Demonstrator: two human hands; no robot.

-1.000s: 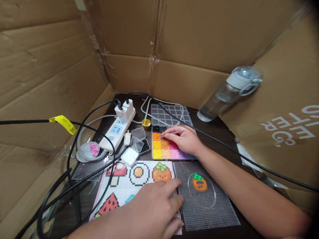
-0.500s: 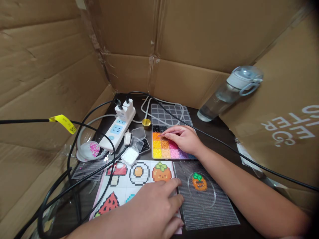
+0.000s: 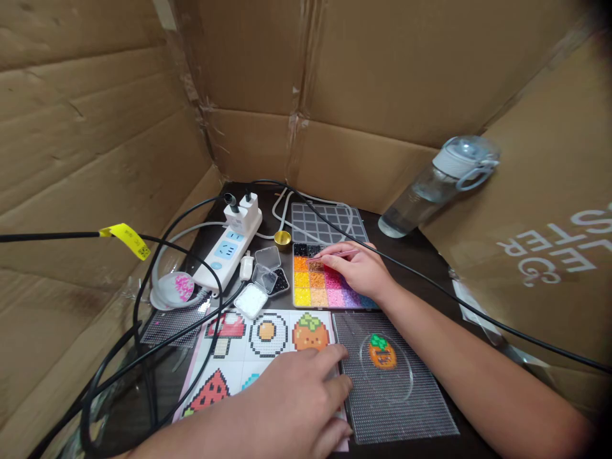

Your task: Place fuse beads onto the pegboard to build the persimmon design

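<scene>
My right hand (image 3: 359, 268) pinches a pair of pink tweezers (image 3: 337, 254) above the compartment box of coloured beads (image 3: 302, 297), the tips over the orange beads near its left side. My left hand (image 3: 310, 395) lies with fingers apart on the pattern sheet (image 3: 234, 373), which shows pixel pictures of a mushroom, an egg, a persimmon and a watermelon slice. Right of it, partly under my right forearm, is a clear pegboard (image 3: 401, 414). On the board sits an orange bead figure (image 3: 382, 356) with a green top and dark marks, inside a clear ring outline.
Small clear boxes of white beads (image 3: 251, 299) and black beads (image 3: 278, 282) stand by a power strip (image 3: 227, 252). Black cables (image 3: 138, 312) loop on the left, and one crosses over my right arm. A gold cup (image 3: 282, 240) and water bottle (image 3: 421, 191) stand behind; cardboard walls (image 3: 373, 153) surround the table.
The view has shifted slightly. My right hand stays over the bead box with the tweezers, their tips moved a little. My left hand rests in the same place.
</scene>
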